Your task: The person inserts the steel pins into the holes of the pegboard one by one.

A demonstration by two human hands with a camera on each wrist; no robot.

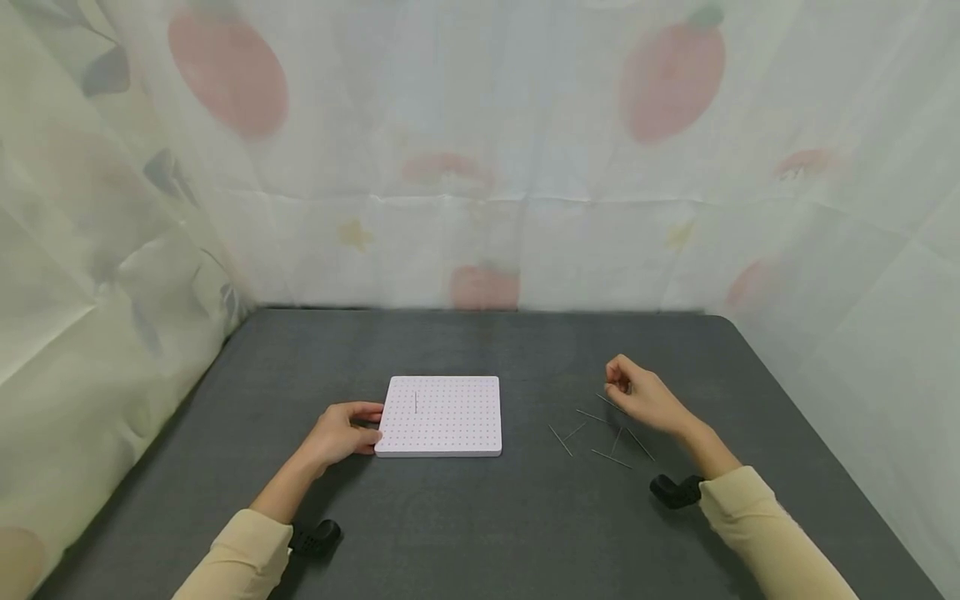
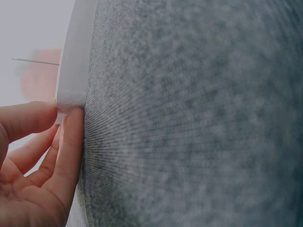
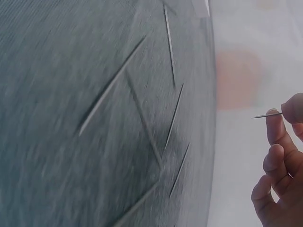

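A white pegboard [image 1: 450,421] with rows of small holes lies on the table. My left hand [image 1: 339,435] holds its left edge, thumb and fingertips against the rim, as the left wrist view also shows. One thin metal pin [image 1: 416,403] stands upright in the board, left of its middle. Over to the right, my right hand [image 1: 643,398] is raised above the table. Between thumb and index finger it pinches another thin metal pin [image 3: 266,115], whose tapered tip sticks out; the other fingers are curled.
Several loose metal pins [image 1: 611,459] lie scattered on the dark grey table [image 1: 480,525] between the board and my right hand. A pale curtain [image 1: 555,242] with fruit prints hangs behind the table and along both sides. Black devices sit on both wrists.
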